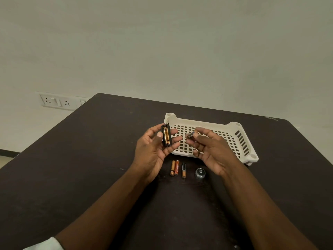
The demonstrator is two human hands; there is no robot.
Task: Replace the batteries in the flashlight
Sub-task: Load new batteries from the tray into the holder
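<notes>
Three loose batteries (177,168) lie in a row on the dark table (90,159), near its middle and just in front of the white perforated basket (239,139). Two of them lie side by side, touching or nearly so; the third, black and copper, lies a little apart to their right. Further right on the table sits the round metal flashlight cap (200,173), apart from the batteries.

My left hand (153,150) is raised above the table, palm up. Its thumb and curled fingers grip the black battery holder (166,135), which stands roughly upright, its open side toward me. At least one copper-coloured cell is seated in the holder; how many in all I cannot tell.

My right hand (212,150) is held beside it, above the near-left part of the basket. Its thumb and forefinger pinch one small battery (191,135), which points toward the holder and stays apart from it. The other fingers curl loosely below.

The basket rests toward the far right of the table. A wall socket panel (59,101) sits on the wall beyond the table's far-left corner.
</notes>
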